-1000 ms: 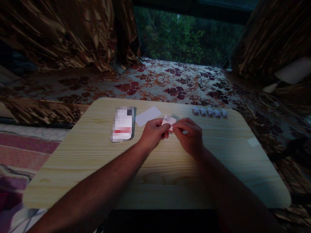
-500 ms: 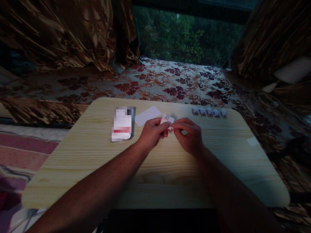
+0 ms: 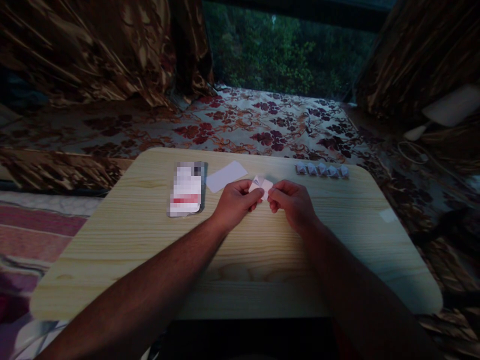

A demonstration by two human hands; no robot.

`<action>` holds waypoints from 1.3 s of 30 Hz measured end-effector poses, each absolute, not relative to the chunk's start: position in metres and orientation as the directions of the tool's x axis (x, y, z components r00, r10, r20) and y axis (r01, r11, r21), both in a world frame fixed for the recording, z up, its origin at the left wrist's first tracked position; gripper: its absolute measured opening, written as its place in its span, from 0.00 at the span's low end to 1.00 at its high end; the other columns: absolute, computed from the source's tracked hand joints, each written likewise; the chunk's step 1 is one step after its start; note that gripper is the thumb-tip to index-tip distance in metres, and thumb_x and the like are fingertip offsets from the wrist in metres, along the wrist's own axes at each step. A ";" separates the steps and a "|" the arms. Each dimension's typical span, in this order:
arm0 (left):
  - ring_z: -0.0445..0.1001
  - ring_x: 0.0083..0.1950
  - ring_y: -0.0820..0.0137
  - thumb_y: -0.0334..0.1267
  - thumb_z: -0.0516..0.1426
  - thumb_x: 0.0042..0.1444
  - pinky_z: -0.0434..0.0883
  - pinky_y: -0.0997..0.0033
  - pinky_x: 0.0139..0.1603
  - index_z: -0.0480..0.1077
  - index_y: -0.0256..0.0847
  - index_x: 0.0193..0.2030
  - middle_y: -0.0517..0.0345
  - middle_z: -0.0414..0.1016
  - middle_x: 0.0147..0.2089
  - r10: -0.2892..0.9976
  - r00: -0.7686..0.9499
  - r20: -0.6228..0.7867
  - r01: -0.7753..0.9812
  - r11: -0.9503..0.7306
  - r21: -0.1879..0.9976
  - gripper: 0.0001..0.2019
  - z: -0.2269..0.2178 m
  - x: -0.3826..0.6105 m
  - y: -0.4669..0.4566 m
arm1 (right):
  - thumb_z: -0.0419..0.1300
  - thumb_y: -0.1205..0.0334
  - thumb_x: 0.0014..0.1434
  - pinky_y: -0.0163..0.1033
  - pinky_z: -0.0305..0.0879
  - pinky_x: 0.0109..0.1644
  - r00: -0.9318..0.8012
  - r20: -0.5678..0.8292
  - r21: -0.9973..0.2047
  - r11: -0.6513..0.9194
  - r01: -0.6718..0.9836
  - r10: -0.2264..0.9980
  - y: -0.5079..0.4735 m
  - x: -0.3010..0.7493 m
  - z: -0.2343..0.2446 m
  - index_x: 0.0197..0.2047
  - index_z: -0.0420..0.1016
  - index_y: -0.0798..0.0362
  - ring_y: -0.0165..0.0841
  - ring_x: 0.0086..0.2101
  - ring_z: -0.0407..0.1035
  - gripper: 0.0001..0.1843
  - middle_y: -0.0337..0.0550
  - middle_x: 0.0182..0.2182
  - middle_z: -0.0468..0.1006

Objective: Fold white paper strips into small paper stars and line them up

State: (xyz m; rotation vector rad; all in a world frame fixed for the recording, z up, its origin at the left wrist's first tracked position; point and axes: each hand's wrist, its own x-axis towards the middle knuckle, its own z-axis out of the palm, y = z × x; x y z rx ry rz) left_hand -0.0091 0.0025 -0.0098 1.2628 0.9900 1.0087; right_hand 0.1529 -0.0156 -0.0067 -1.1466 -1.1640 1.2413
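Observation:
Between my hands, just above the table, is a small piece of folded white paper with creases and a raised point at its top. My left hand pinches its left side, thumb on the face toward me. At the right edge, my right hand grips the paper between thumb and fingers. Just beyond my left hand lies a flat white sheet of paper. Several small folded paper pieces stand in a row near the table's far right edge.
The pale wooden table has rounded corners. A phone-like object, blurred out, lies on the left. Near the right edge rests a small white scrap. A flowered cloth covers the sill behind, below a window.
My right hand has shifted its hold from the paper's lower corner to its right edge. The folded paper now looks more spread, facing me. The view has tilted slightly.

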 end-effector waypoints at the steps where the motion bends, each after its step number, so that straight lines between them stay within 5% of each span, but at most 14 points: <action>1: 0.61 0.18 0.80 0.42 0.62 0.53 0.55 0.77 0.21 0.70 0.36 0.27 0.63 0.67 0.18 0.963 0.268 -0.028 -0.038 0.040 0.998 0.12 -0.010 -0.009 0.003 | 0.64 0.59 0.52 0.32 0.63 0.22 -0.005 0.011 -0.998 0.010 -0.065 1.000 -0.016 0.153 -0.007 0.25 0.73 0.54 0.25 0.18 0.65 0.09 0.36 0.20 0.75; 39: 0.63 0.19 0.79 0.34 0.61 0.49 0.58 0.76 0.21 0.71 0.37 0.27 0.61 0.70 0.22 0.922 0.366 -0.123 0.010 0.128 0.992 0.04 -0.005 -0.010 0.004 | 0.62 0.63 0.50 0.30 0.64 0.23 -0.027 -0.008 -0.971 -0.001 0.237 1.000 -0.015 0.158 -0.001 0.24 0.74 0.55 0.28 0.18 0.70 0.06 0.38 0.17 0.76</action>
